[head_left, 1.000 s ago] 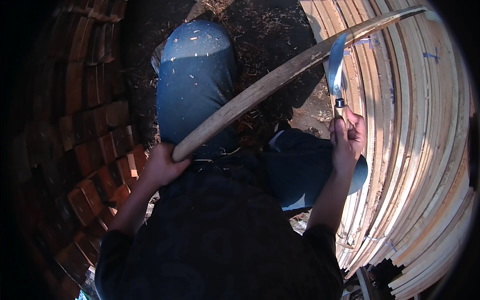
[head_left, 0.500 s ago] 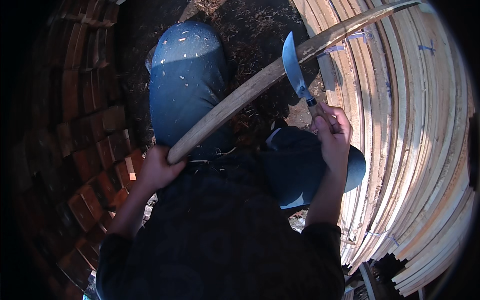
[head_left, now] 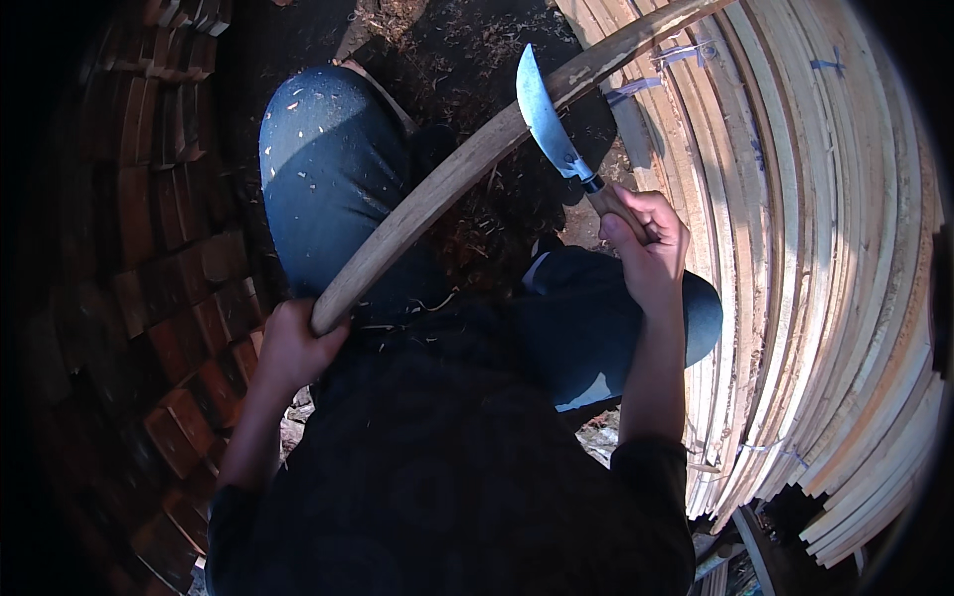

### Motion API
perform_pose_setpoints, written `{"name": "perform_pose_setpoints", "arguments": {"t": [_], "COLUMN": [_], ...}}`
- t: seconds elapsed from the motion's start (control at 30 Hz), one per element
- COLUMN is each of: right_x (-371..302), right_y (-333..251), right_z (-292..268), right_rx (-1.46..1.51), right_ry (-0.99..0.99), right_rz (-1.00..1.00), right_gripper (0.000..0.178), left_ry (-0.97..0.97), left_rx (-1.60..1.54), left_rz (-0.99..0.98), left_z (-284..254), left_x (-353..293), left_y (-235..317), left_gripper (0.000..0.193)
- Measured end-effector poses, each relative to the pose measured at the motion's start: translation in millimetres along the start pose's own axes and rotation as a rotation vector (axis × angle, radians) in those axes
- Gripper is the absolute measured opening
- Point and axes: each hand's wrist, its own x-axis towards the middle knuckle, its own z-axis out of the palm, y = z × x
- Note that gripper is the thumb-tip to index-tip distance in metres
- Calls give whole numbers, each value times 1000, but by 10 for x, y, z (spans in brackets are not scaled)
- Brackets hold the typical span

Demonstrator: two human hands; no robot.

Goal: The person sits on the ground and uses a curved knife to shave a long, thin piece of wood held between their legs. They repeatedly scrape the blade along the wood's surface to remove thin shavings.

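A long wooden pole (head_left: 427, 204) runs slantwise from beside my left hip up to the far right, passing over the timber stack. My left hand (head_left: 300, 341) is wrapped round its near end. In my right hand (head_left: 648, 240) is a machete-like knife (head_left: 545, 114) with a short, broad curved blade, a dark collar and a wooden handle. Its tip points up and away from me. The blade overlaps the pole at mid-length; whether it touches the wood I cannot tell.
Long pale wooden strips (head_left: 795, 248), tied with bluish cords, are stacked along the right. Reddish-brown wooden blocks (head_left: 184, 427) are piled on the left. My bent knee (head_left: 333, 169) is flecked with wood chips. Shavings litter the dark ground (head_left: 467, 60) ahead.
The pole and the knife have both shifted left in view, with the blade a little farther up. My left hand still grips the near end, slightly more to the left.
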Motion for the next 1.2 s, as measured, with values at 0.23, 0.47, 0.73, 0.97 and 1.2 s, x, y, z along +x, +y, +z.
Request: {"name": "perform_pose_setpoints", "arguments": {"t": [0.23, 0.47, 0.73, 0.97, 1.2], "right_x": [-1, 111, 80, 161, 147], "right_y": [10, -88, -23, 13, 8], "right_z": [112, 74, 150, -30, 9], "right_rx": [-107, -15, 10, 106, 27], "right_ry": [-267, -106, -178, 22, -19], "right_rz": [-83, 67, 12, -5, 63], "right_gripper": [26, 27, 26, 29, 29], "left_ry": [-7, 17, 25, 9, 31], "left_rx": [22, 0, 3, -4, -32], "left_rz": [-13, 2, 14, 14, 14], "left_z": [-49, -10, -4, -3, -17], "left_x": [86, 126, 147, 162, 136], "left_y": [72, 92, 109, 93, 183], "left_gripper": [33, 36, 36, 35, 35]}}
